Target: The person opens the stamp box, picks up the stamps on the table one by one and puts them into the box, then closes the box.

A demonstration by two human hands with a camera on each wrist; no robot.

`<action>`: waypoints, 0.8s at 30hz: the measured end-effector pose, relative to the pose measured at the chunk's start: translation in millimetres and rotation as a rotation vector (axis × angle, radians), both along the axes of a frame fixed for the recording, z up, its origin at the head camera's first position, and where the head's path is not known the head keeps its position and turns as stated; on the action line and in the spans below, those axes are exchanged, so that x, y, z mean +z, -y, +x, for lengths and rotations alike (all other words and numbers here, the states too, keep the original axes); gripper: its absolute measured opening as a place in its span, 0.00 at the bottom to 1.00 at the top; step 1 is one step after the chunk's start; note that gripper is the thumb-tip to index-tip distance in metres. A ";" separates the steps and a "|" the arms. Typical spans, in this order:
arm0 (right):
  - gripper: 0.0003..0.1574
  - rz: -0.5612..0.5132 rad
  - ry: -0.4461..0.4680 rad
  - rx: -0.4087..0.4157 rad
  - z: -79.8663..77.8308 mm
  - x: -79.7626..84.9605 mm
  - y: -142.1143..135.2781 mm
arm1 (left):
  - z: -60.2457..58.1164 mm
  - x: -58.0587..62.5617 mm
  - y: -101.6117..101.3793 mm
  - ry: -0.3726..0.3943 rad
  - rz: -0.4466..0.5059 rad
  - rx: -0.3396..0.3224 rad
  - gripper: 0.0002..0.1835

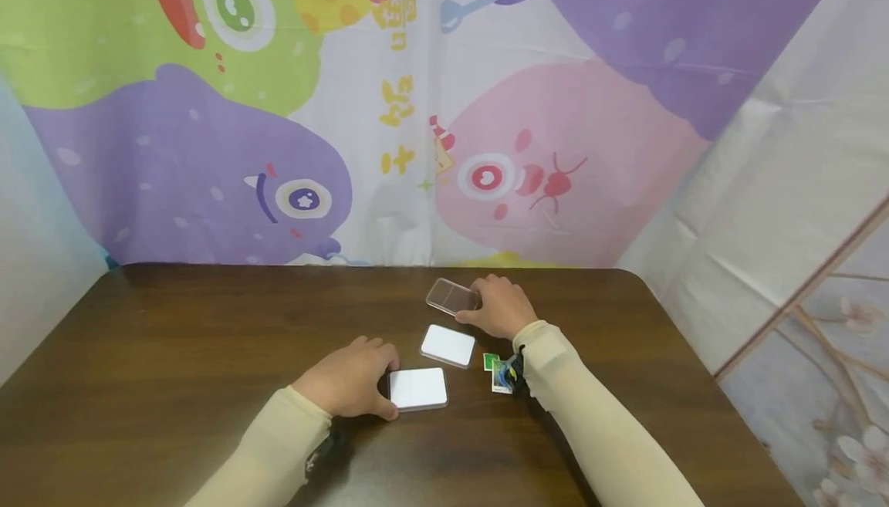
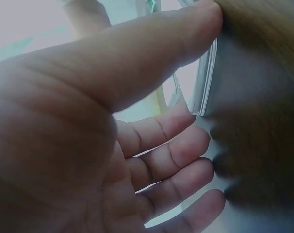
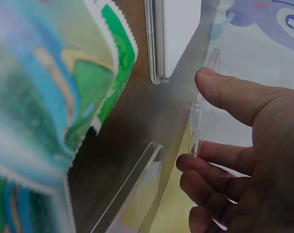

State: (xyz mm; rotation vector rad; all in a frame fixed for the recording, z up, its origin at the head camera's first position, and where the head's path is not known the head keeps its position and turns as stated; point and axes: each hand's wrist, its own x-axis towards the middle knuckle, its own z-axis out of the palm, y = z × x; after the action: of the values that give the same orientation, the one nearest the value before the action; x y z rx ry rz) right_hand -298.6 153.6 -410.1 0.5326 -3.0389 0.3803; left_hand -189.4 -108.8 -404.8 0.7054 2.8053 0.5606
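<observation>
My left hand (image 1: 347, 377) lies at the left end of a flat clear plastic case (image 1: 419, 388) with a white face. Its thumb (image 2: 137, 58) and index finger straddle the case end, the other fingers loosely bent. Farther back, my right hand (image 1: 503, 306) pinches a thin clear plastic lid (image 3: 199, 114) between thumb and fingers. A second clear plastic piece (image 3: 137, 189) shows below it in the right wrist view. Between the hands lies another white-faced clear case (image 1: 447, 345).
Two small stamp-like pictures with serrated edges, one green (image 1: 490, 361) and one bluish (image 1: 500, 377), lie beside my right wrist. The brown table (image 1: 208, 337) ends at a cartoon-printed cloth (image 1: 389, 206). A floral cloth (image 1: 833, 383) hangs on the right.
</observation>
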 end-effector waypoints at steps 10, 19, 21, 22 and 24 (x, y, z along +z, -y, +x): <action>0.32 0.031 0.029 -0.021 -6.4 -5.1 4.1 | -0.4 0.4 -1.9 -0.013 -0.016 -0.002 0.29; 0.34 0.042 0.028 -0.019 -6.5 -5.5 8.4 | 1.3 1.6 -0.4 -0.011 -0.014 0.006 0.29; 0.35 0.057 0.039 -0.024 -6.4 -5.0 8.9 | 1.6 1.4 -0.3 -0.012 -0.012 0.005 0.29; 0.35 0.063 0.047 -0.026 -6.5 -4.9 8.9 | 1.7 1.3 -0.3 -0.013 -0.012 0.005 0.29; 0.35 0.071 0.057 -0.031 -7.0 -5.3 9.1 | 1.9 1.2 -0.5 -0.015 -0.012 0.002 0.29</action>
State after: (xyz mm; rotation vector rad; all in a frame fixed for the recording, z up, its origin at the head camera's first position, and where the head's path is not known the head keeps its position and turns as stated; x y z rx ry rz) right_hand -305.6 144.5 -415.4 0.4863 -3.1216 0.2917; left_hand -187.6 -108.3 -403.6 0.7071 2.8215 0.5405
